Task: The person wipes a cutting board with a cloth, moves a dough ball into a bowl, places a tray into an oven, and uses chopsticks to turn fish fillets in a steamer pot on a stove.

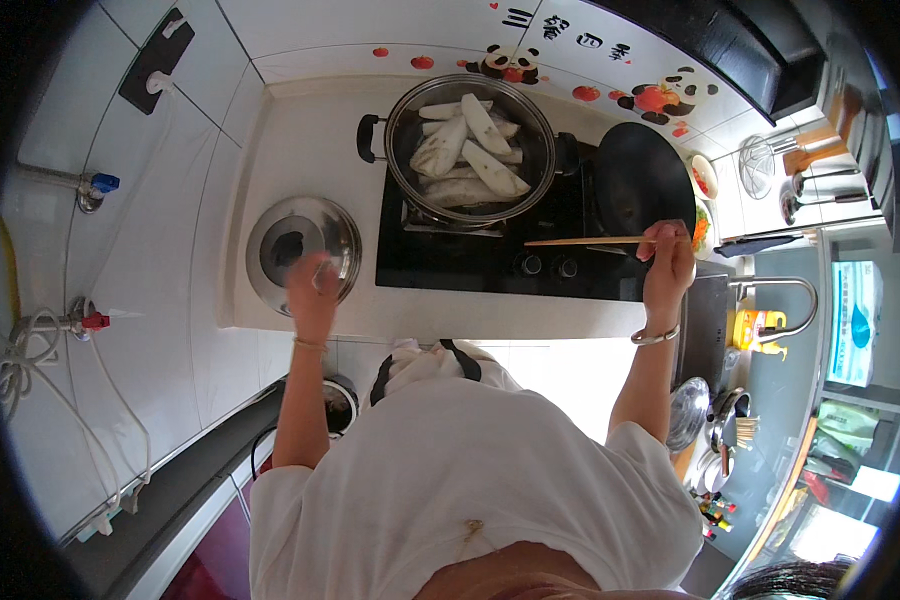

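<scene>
**Chopsticks in one hand, lid by the other**

Chopsticks (585, 241) are pinched in my right hand (669, 262), lying flat above the black stove (470, 255). My fingers hide their back end. The tips point toward the big steel pot (470, 140), which is full of long white pieces. My left hand (313, 288) is blurry, so I cannot tell how its fingers are. It covers part of the shiny lid (303, 245) on the white counter (310, 150). A dark wok (642, 180) sits beside the pot.

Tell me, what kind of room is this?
Most likely a home kitchen: a steel pot of pale food sits on a black stove, a wok beside it, and a sink tap at the right.
</scene>
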The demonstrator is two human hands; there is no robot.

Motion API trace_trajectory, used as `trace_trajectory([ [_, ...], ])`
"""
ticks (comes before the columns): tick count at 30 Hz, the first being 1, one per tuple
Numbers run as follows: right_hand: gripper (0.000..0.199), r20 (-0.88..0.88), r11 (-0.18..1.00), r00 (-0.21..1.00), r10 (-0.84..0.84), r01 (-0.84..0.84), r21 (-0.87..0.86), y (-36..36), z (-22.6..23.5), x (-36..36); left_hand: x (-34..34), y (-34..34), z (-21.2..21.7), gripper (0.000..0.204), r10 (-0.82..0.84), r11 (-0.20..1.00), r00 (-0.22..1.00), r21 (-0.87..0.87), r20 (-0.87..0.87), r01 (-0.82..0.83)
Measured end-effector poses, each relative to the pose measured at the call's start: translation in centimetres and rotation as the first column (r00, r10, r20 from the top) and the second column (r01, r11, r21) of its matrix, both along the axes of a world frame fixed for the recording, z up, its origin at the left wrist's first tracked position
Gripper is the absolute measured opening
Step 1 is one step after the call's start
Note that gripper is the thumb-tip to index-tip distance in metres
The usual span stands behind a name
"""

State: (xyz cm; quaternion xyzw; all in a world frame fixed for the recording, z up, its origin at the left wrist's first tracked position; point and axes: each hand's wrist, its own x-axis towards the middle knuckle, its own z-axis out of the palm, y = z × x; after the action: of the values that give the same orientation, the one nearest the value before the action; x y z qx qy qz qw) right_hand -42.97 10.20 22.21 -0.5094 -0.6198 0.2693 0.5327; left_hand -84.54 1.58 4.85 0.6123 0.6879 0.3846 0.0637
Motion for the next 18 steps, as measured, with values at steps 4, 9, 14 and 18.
trace_trajectory([
  [4,0.023,-0.172,0.999,0.985,-0.031,0.027,-0.023,-2.2,-3.5,1.0,-5.9,1.9,0.0,0.029,0.249,0.962,0.937,-0.051,-0.244,-0.269],
  [9,0.024,-0.399,0.993,0.915,-0.061,0.014,-0.119,-3.9,-4.7,0.2,-8.9,3.7,-0.8,0.028,0.171,0.895,0.836,-0.273,-0.521,-0.353],
  [14,0.022,-0.411,0.990,0.911,-0.026,-0.032,-0.134,-4.7,-5.5,0.6,-9.0,4.6,-0.4,0.023,-0.027,0.875,0.770,-0.388,-0.637,-0.290],
  [18,0.022,-0.450,0.988,0.892,-0.054,-0.018,-0.155,-5.5,-5.3,0.5,-9.3,4.8,-1.0,0.021,-0.071,0.891,0.750,-0.380,-0.657,-0.249],
])
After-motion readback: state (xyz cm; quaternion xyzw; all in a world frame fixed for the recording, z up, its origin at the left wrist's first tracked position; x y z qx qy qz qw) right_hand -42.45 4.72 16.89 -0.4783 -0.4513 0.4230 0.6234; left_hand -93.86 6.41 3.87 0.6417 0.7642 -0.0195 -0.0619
